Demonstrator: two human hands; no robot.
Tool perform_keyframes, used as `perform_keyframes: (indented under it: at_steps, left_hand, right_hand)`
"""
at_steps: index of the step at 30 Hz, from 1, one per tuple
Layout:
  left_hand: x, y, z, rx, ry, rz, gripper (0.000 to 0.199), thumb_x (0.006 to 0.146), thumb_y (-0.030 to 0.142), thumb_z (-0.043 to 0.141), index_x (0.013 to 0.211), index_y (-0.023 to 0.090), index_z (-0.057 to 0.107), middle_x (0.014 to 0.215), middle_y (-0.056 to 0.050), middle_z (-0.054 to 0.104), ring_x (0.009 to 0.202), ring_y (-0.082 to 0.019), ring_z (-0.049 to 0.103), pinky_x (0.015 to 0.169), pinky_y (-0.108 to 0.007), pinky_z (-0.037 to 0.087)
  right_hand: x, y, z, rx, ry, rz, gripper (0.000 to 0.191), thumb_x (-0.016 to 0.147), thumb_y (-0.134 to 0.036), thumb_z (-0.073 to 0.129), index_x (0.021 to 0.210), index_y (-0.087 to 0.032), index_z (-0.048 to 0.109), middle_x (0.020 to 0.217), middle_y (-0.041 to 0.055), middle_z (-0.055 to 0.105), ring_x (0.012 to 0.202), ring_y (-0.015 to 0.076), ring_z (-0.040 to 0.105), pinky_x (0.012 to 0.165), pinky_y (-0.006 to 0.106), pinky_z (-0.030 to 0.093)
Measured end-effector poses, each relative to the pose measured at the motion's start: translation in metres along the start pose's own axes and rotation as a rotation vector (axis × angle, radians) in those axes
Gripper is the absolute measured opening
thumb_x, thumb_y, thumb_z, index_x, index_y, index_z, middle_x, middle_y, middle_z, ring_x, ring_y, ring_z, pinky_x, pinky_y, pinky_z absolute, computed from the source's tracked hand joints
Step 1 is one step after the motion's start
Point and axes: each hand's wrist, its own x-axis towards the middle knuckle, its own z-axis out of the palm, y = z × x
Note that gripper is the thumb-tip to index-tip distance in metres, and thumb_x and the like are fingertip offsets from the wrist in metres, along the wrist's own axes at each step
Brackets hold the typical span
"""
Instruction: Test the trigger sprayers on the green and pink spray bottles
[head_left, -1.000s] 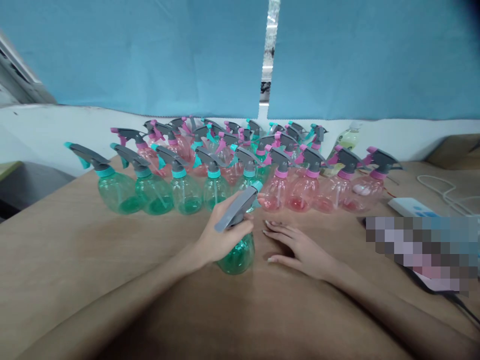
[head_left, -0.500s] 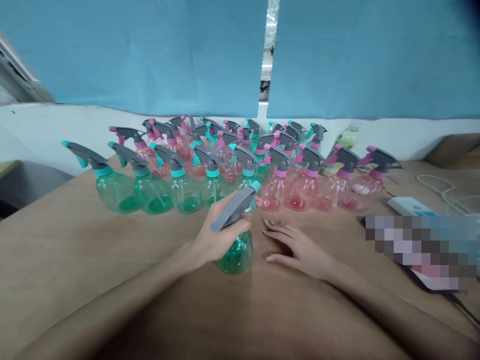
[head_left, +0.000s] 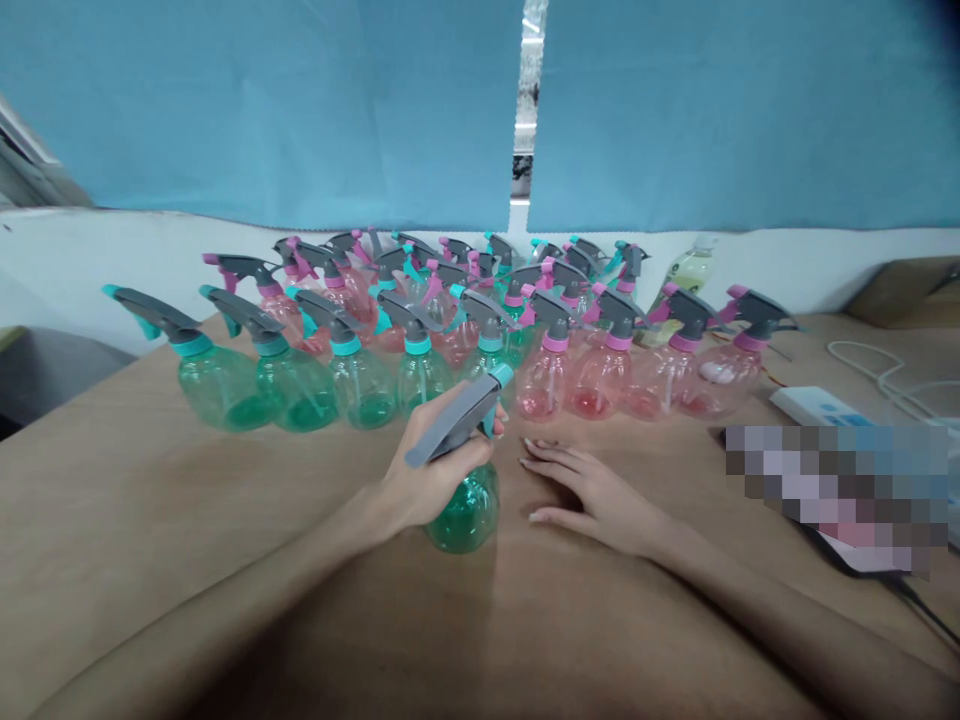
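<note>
My left hand (head_left: 420, 470) is wrapped round the neck of a green spray bottle (head_left: 466, 515) with a grey and turquoise spray head, standing near the middle of the wooden table. To its right, my right hand (head_left: 600, 495) rests low over the table with its fingers spread and nothing in them. Behind both hands runs a front row of spray bottles: green ones (head_left: 296, 385) with turquoise collars on the left, pink ones (head_left: 600, 380) with pink collars on the right. More pink and green bottles crowd behind that row.
At the right lie a pixelated flat device (head_left: 847, 500) with a black cable, a white power strip (head_left: 817, 408) and white cables (head_left: 885, 375). A labelled bottle (head_left: 690, 270) and a brown box (head_left: 907, 292) are at the back, before a blue curtain (head_left: 300, 120).
The whole view has shifted slightly, so most things appear a little further left. My left hand still grips the green bottle, and my right hand keeps its spread pose.
</note>
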Motion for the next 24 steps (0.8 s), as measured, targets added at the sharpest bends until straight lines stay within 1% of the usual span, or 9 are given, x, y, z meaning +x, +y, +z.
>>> perform_keyframes:
  at_steps: [3,6,9,12,14,17,20,22,24]
  left_hand:
    - [0.0001,-0.0025,-0.0002,0.019,0.007,-0.002,0.013,0.072,0.017,0.053,0.085,0.019,0.058,0.076,0.002,0.056,0.069,-0.013,0.051,0.063,-0.025,0.042]
    - [0.0010,-0.0023,-0.0011,0.046,-0.014,-0.013,0.024,0.072,0.017,0.053,0.094,0.021,0.060,0.074,0.001,0.058,0.075,-0.017,0.056,0.068,-0.029,0.044]
    - [0.0020,-0.0003,-0.0015,0.014,-0.058,-0.016,0.038,0.072,0.017,0.052,0.108,0.024,0.059,0.086,-0.001,0.063,0.089,-0.021,0.059,0.078,-0.033,0.047]
    - [0.0022,0.0009,-0.0002,-0.043,-0.062,-0.027,0.042,0.072,0.016,0.054,0.112,0.027,0.058,0.097,-0.002,0.065,0.095,-0.022,0.061,0.084,-0.034,0.048]
    - [0.0019,0.0014,0.0012,-0.076,-0.056,-0.048,0.041,0.071,0.016,0.055,0.112,0.026,0.058,0.094,-0.003,0.065,0.093,-0.022,0.063,0.083,-0.034,0.049]
    - [0.0014,0.0022,0.0031,-0.090,-0.038,-0.065,0.038,0.070,0.016,0.057,0.107,0.024,0.057,0.084,-0.002,0.064,0.090,-0.023,0.063,0.081,-0.035,0.050]
    - [0.0014,0.0024,0.0041,-0.064,-0.034,-0.049,0.032,0.070,0.015,0.058,0.100,0.023,0.057,0.074,0.000,0.060,0.077,-0.020,0.062,0.081,-0.036,0.049]
    - [0.0013,0.0016,0.0042,-0.059,-0.036,-0.032,0.029,0.071,0.015,0.058,0.099,0.023,0.056,0.073,0.001,0.058,0.072,-0.018,0.060,0.080,-0.036,0.049]
    - [0.0010,0.0004,0.0039,-0.067,-0.041,-0.015,0.030,0.072,0.017,0.060,0.101,0.023,0.056,0.074,0.001,0.058,0.072,-0.017,0.058,0.078,-0.035,0.050]
  right_hand:
    - [0.0002,0.0000,-0.0003,-0.008,-0.004,-0.001,0.060,0.084,-0.056,0.052,0.134,-0.023,0.047,0.142,0.0080,0.044,0.132,0.0257,0.039,0.107,0.048,0.034]
    - [0.0002,0.0002,-0.0004,-0.004,0.000,-0.003,0.061,0.084,-0.056,0.052,0.134,-0.022,0.047,0.143,0.0085,0.043,0.132,0.0258,0.038,0.107,0.048,0.033]
    - [0.0001,0.0003,-0.0003,0.004,0.008,-0.006,0.061,0.083,-0.056,0.053,0.135,-0.023,0.046,0.143,0.0081,0.043,0.132,0.0259,0.038,0.107,0.048,0.033]
    - [-0.0002,0.0005,0.0001,0.013,0.014,-0.009,0.061,0.083,-0.055,0.053,0.135,-0.025,0.045,0.143,0.0079,0.044,0.132,0.0265,0.039,0.107,0.049,0.033]
    - [-0.0003,0.0007,0.0003,0.010,0.015,-0.006,0.060,0.083,-0.056,0.053,0.135,-0.026,0.045,0.142,0.0078,0.044,0.132,0.0268,0.039,0.107,0.050,0.033]
    - [-0.0003,0.0007,0.0004,-0.004,0.005,-0.002,0.060,0.084,-0.056,0.052,0.135,-0.025,0.046,0.143,0.0075,0.043,0.132,0.0262,0.039,0.106,0.049,0.034]
    - [0.0001,0.0002,0.0000,-0.021,-0.009,0.002,0.061,0.084,-0.057,0.050,0.134,-0.023,0.046,0.143,0.0078,0.043,0.132,0.0257,0.038,0.107,0.049,0.034]
    - [0.0002,-0.0005,-0.0003,-0.023,-0.014,0.005,0.061,0.085,-0.057,0.050,0.135,-0.022,0.046,0.143,0.0081,0.043,0.132,0.0255,0.038,0.107,0.049,0.034]
    - [0.0001,-0.0011,-0.0005,-0.018,-0.013,0.008,0.061,0.085,-0.057,0.050,0.135,-0.023,0.045,0.143,0.0080,0.043,0.132,0.0255,0.038,0.106,0.049,0.035]
